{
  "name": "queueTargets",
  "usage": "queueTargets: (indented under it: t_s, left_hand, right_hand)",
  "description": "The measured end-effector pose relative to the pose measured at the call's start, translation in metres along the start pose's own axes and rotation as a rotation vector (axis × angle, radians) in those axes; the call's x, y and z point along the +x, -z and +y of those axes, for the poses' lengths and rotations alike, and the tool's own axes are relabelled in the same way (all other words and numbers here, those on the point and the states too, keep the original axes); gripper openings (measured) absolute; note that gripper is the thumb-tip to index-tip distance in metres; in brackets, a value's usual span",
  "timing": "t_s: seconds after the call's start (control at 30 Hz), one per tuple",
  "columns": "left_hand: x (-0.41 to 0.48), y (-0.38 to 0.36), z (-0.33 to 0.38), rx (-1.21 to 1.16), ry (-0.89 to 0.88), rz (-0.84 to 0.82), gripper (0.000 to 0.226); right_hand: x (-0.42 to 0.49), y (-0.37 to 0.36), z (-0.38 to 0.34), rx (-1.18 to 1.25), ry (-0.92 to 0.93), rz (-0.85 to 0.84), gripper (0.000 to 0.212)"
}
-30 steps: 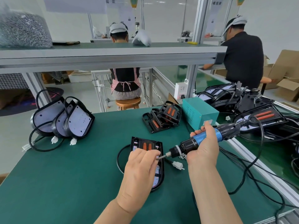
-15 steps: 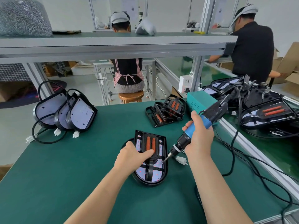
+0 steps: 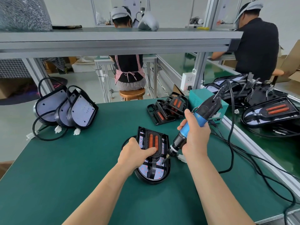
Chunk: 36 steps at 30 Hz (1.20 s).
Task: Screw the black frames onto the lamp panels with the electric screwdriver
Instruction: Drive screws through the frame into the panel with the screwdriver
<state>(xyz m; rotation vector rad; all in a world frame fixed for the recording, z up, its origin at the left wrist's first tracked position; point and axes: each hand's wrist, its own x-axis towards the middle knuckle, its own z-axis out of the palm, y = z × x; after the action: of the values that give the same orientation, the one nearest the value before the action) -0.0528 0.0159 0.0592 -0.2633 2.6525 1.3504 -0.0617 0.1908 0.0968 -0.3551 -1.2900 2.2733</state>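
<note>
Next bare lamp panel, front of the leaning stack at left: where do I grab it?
Probably pinch the front lamp panel by its black rim at the exposed right edge, coming from the right. It leans on the other panels behind it, which block its left side, and cables loop over its top.

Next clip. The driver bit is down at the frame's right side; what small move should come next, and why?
Probably press the electric screwdriver straight down and run it to seat the screw. Its bit meets the black frame on the lamp panel, the right hand grips the blue handle, and the left hand holds the frame down.
</note>
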Motion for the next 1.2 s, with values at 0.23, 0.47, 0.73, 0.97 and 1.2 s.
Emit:
queueTargets:
  t_s: [0.23,0.47,0.73,0.97,1.2]
  left_hand:
    - [0.002,-0.001,-0.003,-0.041,-0.013,-0.032,0.057]
    - [0.003,-0.001,-0.007,-0.078,-0.015,-0.047,0.057]
    - [0.005,-0.003,-0.011,-0.125,-0.034,-0.048,0.059]
    - [0.005,-0.005,-0.012,-0.137,-0.038,-0.036,0.058]
    - [0.002,-0.003,-0.01,-0.135,-0.032,-0.046,0.059]
  right_hand:
    - [-0.003,-0.002,0.001,-0.016,0.014,-0.032,0.021]
    - [-0.014,-0.009,-0.003,-0.039,0.109,-0.22,0.015]
    - [-0.016,-0.008,0.002,-0.097,0.152,-0.382,0.023]
    - [-0.013,-0.01,0.009,-0.115,0.157,-0.48,0.015]
    - [-0.01,-0.005,0.007,-0.092,0.112,-0.573,0.01]
